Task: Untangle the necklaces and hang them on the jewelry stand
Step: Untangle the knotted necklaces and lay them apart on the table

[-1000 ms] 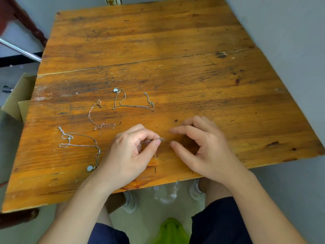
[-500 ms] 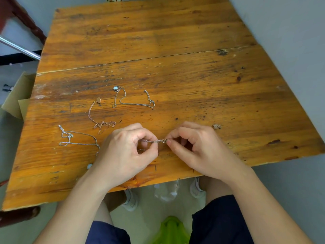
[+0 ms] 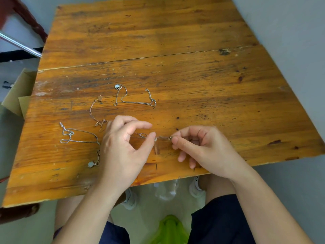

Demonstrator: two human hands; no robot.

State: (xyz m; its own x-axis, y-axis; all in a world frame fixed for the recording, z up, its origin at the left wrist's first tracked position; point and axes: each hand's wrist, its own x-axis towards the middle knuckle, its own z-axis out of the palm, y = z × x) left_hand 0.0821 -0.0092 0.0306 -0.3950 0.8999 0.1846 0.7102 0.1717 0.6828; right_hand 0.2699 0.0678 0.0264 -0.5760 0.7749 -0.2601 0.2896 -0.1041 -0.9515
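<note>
Broadly, a worn orange-brown wooden counter (image 3: 175, 50) fills most of the frame, with a seam running across its upper half. Both forearms come up from the lower edge over its near rim.

The left grip (image 3: 123, 152) sits at lower centre. Its thumb and forefinger curl into a ring with the tips slightly apart, and the thumb tip meets a chain. I cannot tell whether the chain is truly clamped there. The right grip (image 3: 207, 148), just right of centre, has thumb and forefinger pressed together on the other end of that chain.

A cardboard box (image 3: 15, 95) stands at the left edge, beside the counter.

The stretched necklace (image 3: 162, 137) runs in a short line between the two grips. Left of the left grip lies a long silver necklace (image 3: 79, 142), its pale pendant nearest the lower edge. A looped silver necklace (image 3: 137, 102) lies above the grips, apart from them. Between these two lies a rose-gold necklace (image 3: 91, 113), its bunched end beside the left grip.
</note>
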